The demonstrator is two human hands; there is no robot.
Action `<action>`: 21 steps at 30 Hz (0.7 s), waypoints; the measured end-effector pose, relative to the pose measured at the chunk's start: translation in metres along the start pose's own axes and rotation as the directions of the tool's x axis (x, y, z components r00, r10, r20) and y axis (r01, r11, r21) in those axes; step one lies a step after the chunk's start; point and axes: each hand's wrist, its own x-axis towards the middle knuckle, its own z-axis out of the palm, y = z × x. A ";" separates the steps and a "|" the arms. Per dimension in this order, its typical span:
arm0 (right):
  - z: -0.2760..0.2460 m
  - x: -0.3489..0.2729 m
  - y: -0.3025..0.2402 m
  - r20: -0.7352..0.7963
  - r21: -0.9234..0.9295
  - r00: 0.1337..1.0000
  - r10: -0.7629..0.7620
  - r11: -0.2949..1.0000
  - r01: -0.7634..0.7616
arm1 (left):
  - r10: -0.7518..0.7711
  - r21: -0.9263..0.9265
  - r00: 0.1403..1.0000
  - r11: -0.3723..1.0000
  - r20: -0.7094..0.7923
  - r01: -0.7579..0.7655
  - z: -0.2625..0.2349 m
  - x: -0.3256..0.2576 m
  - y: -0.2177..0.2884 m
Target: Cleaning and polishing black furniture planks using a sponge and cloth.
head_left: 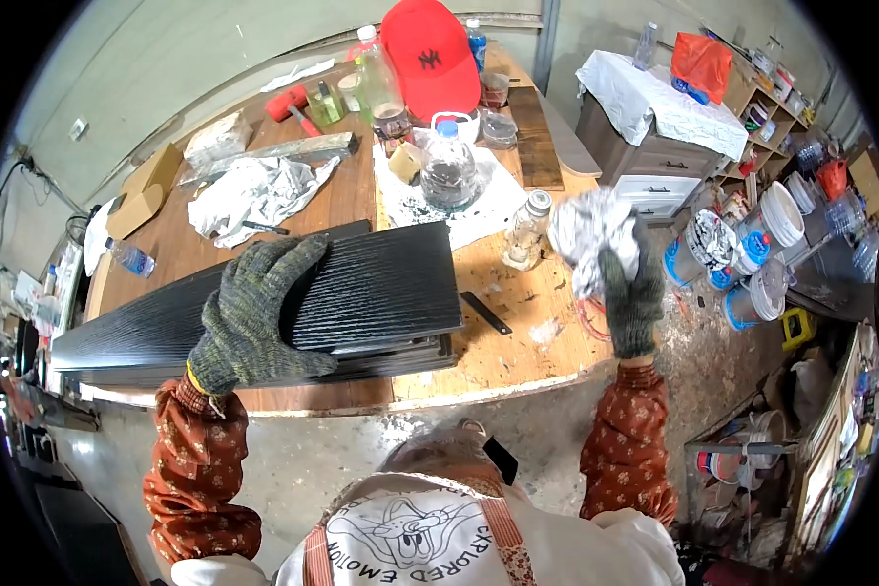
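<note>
Your left hand (254,313), in a grey knit glove, lies spread and flat on the top dark grooved board (293,303) at the centre left of the frame, fingers fanned toward the upper right. Your right hand (627,293), gloved the same way, is raised at the centre right and closed around a crumpled wad of white cloth (591,230), which sits above the fingers, off the table edge. The board tops a stack of similar dark boards running from the left edge toward the middle, resting on the wooden worktable (518,342). Just beyond the stack, on a stained white sheet, stands a clear plastic bottle (448,168) with dark contents. A small glass jar (525,230) stands between the stack and your raised hand. At the top centre a red cap (428,54) rests among bottles, and white buckets (752,264) crowd the floor at the right.
</note>
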 end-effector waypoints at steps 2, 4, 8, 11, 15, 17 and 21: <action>0.013 0.036 -0.053 0.007 -0.180 0.980 -0.200 0.964 0.198 | -0.009 0.013 1.000 1.000 -0.018 0.010 -0.003 -0.008 -0.005; 0.033 0.061 -0.078 0.150 -0.443 0.950 -0.273 0.840 0.312 | -0.051 0.045 0.999 0.998 -0.008 0.052 -0.001 -0.009 -0.003; 0.064 0.093 -0.076 0.719 -0.543 0.691 0.081 0.686 0.484 | -0.076 0.018 0.997 0.997 0.012 0.075 -0.001 -0.002 0.005; 0.076 0.099 -0.062 0.729 -0.468 0.684 -0.003 0.727 0.503 | -0.093 -0.003 0.995 0.996 0.029 0.094 -0.001 -0.003 0.004; 0.072 0.110 -0.070 0.777 -0.496 0.610 0.159 0.750 0.437 | -0.123 0.013 0.992 0.992 0.021 0.123 -0.003 -0.003 0.008; 0.065 0.112 -0.062 0.768 -0.482 0.618 0.168 0.787 0.385 | -0.110 0.047 0.994 0.993 -0.017 0.111 -0.002 -0.004 0.009; 0.054 0.096 -0.051 0.660 -0.442 0.742 0.118 0.860 0.256 | -0.074 0.031 0.996 0.997 -0.041 0.075 0.000 -0.002 0.005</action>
